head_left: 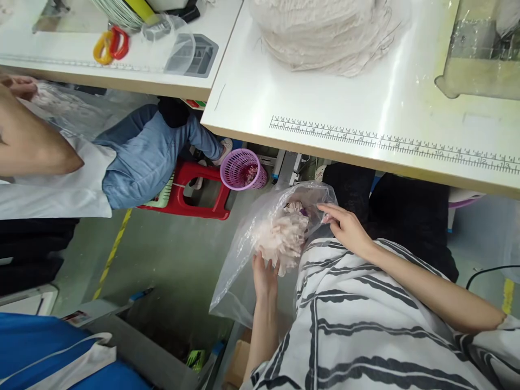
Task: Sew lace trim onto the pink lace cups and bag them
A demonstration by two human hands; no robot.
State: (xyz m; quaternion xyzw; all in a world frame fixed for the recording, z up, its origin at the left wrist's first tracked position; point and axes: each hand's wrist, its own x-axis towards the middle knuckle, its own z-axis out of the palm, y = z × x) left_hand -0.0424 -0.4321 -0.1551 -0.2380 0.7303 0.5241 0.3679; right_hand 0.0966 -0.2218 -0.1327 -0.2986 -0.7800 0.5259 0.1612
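Note:
A clear plastic bag (239,271) lies beside my lap, below the table edge, with a bundle of pale pink ruffled fabric pieces (280,235) in it. My left hand (266,275) reaches up to the lower side of the bundle, fingers apart and touching the fabric; whether it grips any piece I cannot see. At the bag's right edge, my right hand (346,226) pinches the plastic film between thumb and forefinger. A small purple spot shows near the top of the bundle.
Above me is a white table (244,103) with a printed ruler and a large pale fabric stack (329,32). A purple basket (239,170) and red stool (203,189) stand on the floor. A co-worker (138,157) sits at left. Red and yellow-handled scissors (111,46) lie on their table.

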